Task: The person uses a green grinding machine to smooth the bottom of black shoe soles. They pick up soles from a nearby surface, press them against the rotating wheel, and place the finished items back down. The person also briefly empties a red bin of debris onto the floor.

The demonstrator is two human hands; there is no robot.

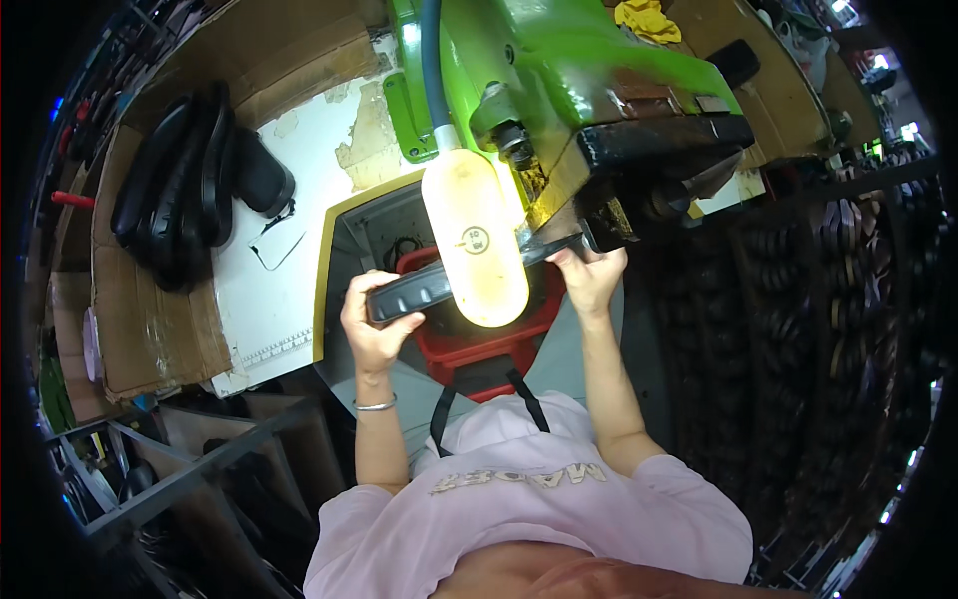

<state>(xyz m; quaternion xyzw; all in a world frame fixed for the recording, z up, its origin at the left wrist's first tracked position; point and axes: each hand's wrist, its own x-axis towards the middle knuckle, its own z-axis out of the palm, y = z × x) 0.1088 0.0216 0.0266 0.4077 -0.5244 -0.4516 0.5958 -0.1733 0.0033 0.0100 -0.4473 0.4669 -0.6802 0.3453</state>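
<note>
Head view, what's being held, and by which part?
A long black piece, gripped at one end by the left hand and near the other by the right hand.

Left fingers point(361, 289) and right fingers point(572, 264) hold a long black piece point(413, 294) — lit lamp point(477, 285) above, green machine point(569, 70) beyond.

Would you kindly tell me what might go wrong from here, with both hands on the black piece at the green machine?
The right hand is close to the green machine; its fingers might get scraped or pinched if anything there moves.
The lamp hides the middle of the black piece in this view, so a flaw there could be missed.
If the left hand slipped, the piece might drop toward the red container.
</note>
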